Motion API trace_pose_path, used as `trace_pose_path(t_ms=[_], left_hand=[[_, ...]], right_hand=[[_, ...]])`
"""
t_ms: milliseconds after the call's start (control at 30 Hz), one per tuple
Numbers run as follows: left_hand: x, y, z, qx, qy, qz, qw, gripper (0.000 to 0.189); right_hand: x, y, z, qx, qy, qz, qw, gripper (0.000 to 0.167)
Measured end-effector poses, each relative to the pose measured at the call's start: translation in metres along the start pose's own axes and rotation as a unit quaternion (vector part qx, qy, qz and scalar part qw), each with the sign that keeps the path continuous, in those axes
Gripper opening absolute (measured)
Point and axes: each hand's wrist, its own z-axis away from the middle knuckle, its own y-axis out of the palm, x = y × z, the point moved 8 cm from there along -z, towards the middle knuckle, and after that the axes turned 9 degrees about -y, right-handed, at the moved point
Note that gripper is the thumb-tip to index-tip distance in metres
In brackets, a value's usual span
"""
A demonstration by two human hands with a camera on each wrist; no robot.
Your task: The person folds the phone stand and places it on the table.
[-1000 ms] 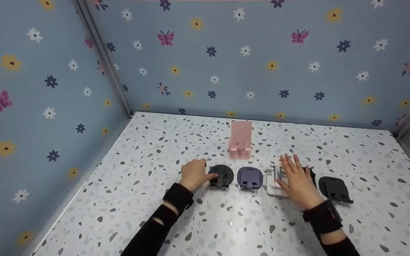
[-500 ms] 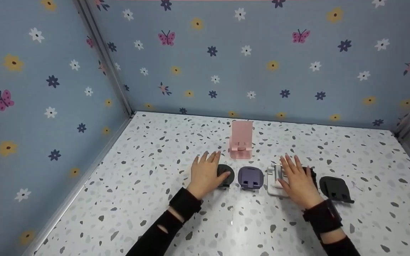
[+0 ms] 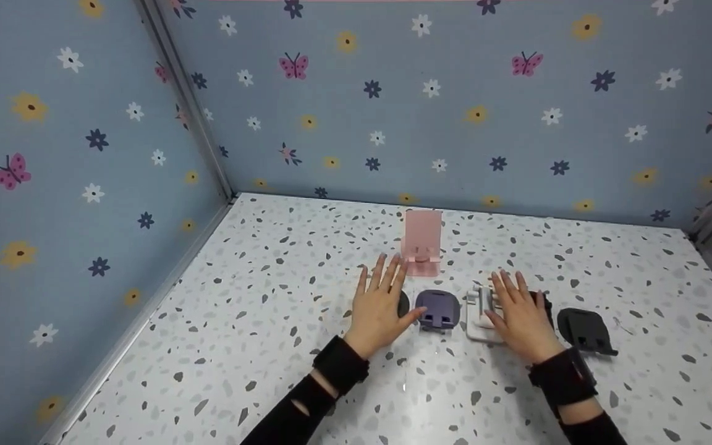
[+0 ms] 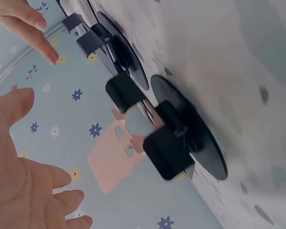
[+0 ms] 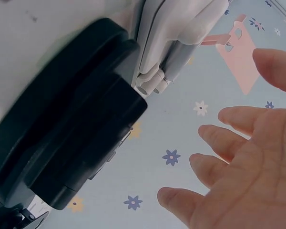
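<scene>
My left hand (image 3: pixel 379 312) is held flat with straight fingers over a round black phone stand (image 3: pixel 403 304), hiding most of it. The left wrist view shows a gap between that hand and the folded stand. Beside its thumb lies a purple folded phone stand (image 3: pixel 437 308). My right hand (image 3: pixel 524 324), fingers also straight, hovers over a white folded phone stand (image 3: pixel 478 331) and a black one (image 5: pixel 71 119), partly covering both. Neither hand holds anything. A pink phone stand (image 3: pixel 423 235) stands unfolded behind the row.
A dark folded phone stand (image 3: pixel 586 330) lies at the row's right end. Everything is on a speckled white table (image 3: pixel 238 321), with a flowered blue wall (image 3: pixel 405 123) behind and another along the left side.
My left hand has uncurled from a fist beside the round black stand and moved right, flat over it. The right hand stays nearly still. The head view has shifted slightly.
</scene>
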Motion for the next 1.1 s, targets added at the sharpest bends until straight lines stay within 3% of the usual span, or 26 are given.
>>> trace_pose_path(t_ms=[400,700,800,967,1100], left_hand=[[0.000,0.016,-0.019,0.012,-0.026,-0.026,0.9992,0.091],[0.009,0.010,-0.039,0.008,-0.043,-0.003,0.9991,0.089],[0.011,0.010,-0.048,0.031,-0.046,-0.006,0.9985,0.086],[0.014,0.012,-0.065,0.075,-0.055,0.048,0.9945,0.082],[0.016,0.012,-0.077,0.085,-0.068,0.109,0.9880,0.082]], right_hand=[[-0.002,0.001,0.000,0.002,-0.002,-0.005,1.0000,0.068],[-0.002,0.001,-0.001,-0.002,-0.009,0.004,0.9999,0.069],[-0.002,0.001,-0.001,0.001,-0.007,0.003,1.0000,0.069],[-0.001,0.000,-0.001,0.004,-0.005,0.001,1.0000,0.069],[-0.001,-0.001,0.000,-0.001,-0.008,0.005,1.0000,0.070]])
